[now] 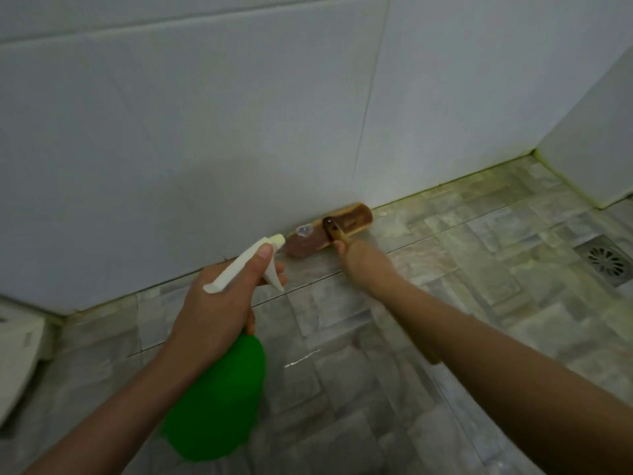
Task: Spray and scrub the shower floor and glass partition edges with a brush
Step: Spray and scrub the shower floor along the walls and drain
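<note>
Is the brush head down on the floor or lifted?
Down: the brush head lies along the wall-floor joint, touching the floor tiles, with the right hand on its handle.

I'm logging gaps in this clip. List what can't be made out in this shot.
Head view only:
- Brush bristles: under its wooden head, against the wall.
- Brush handle: mostly behind the right hand and forearm.
- Spray bottle contents: opaque green body; neck covered by the left hand.
- Floor drain: cut by the right edge.
- White object at left: cut off, unidentifiable.
- Glass partition: not in view.
</note>
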